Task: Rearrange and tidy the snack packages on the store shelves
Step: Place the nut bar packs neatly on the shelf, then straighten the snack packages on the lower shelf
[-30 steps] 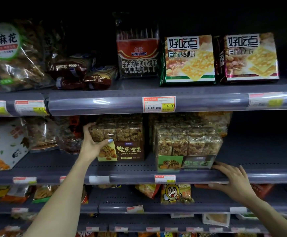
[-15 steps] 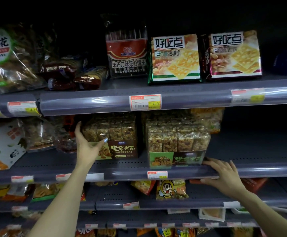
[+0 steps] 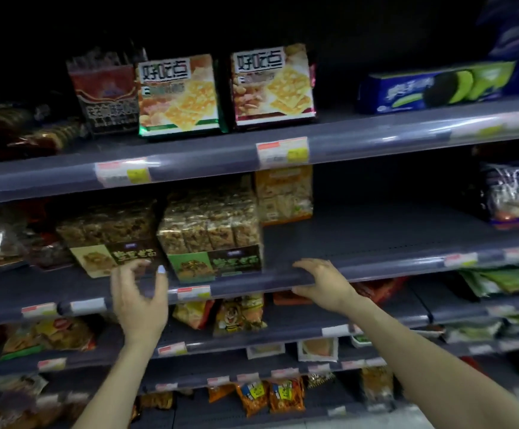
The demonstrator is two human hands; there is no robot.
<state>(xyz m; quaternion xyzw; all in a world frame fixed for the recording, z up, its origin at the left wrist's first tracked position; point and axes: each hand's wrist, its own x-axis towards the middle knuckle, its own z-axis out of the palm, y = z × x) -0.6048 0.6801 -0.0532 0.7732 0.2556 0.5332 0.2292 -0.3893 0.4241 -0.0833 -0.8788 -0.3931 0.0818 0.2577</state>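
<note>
Two clear packs of nut bars stand side by side on the middle shelf: one with a brown label and one with a green label. My left hand hovers in front of the brown-label pack, fingers loosely spread, holding nothing. My right hand rests on the shelf's front rail just right of the green-label pack, fingers relaxed over the edge. An orange-label pack stands behind the green one.
The top shelf carries two cracker packs, a red biscuit bag and a blue cookie box. A dark snack bag sits far right on the middle shelf. Lower shelves hold several small snack bags.
The view has swung right, so the packs now sit left of centre. My left hand has come off the brown-label pack and drawn back. My right hand stays on the shelf edge.
</note>
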